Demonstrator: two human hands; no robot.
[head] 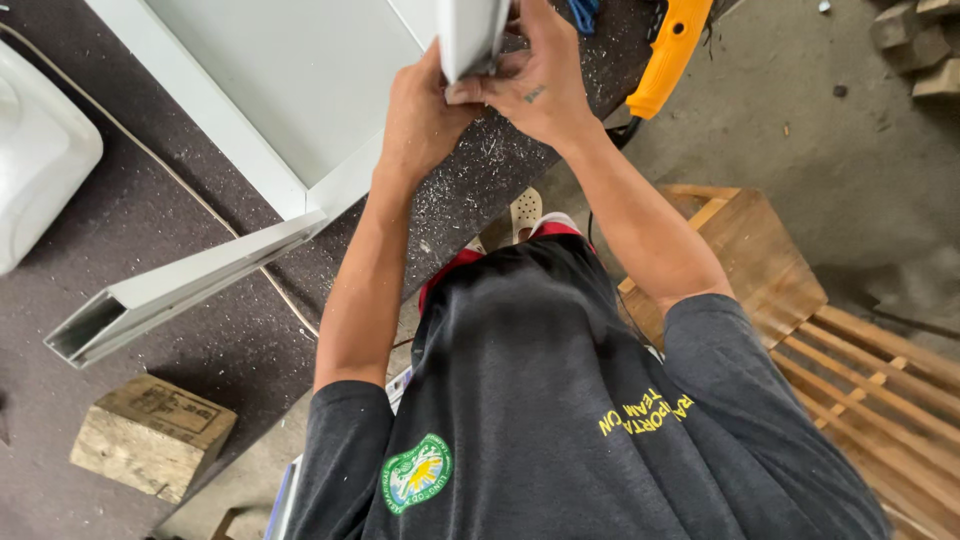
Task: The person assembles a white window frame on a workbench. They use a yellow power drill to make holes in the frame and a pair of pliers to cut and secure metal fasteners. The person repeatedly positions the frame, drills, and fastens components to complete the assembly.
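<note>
Both my hands are raised at the top of the view around the lower end of a short white metal profile piece (468,35). My left hand (418,115) presses against it from the left side. My right hand (545,85) wraps its fingers over the end from the right. The piece stands up over the corner of a white metal frame (215,105) that lies on the dark worktable (150,210). The tabletop around my hands is strewn with metal shavings.
A loose hollow white profile (170,295) lies slanted on the table, with a wooden block (150,435) near the front edge. A white plastic container (35,150) sits far left. An orange power tool (670,55) rests at the table's right edge. A wooden pallet (860,370) lies on the concrete floor.
</note>
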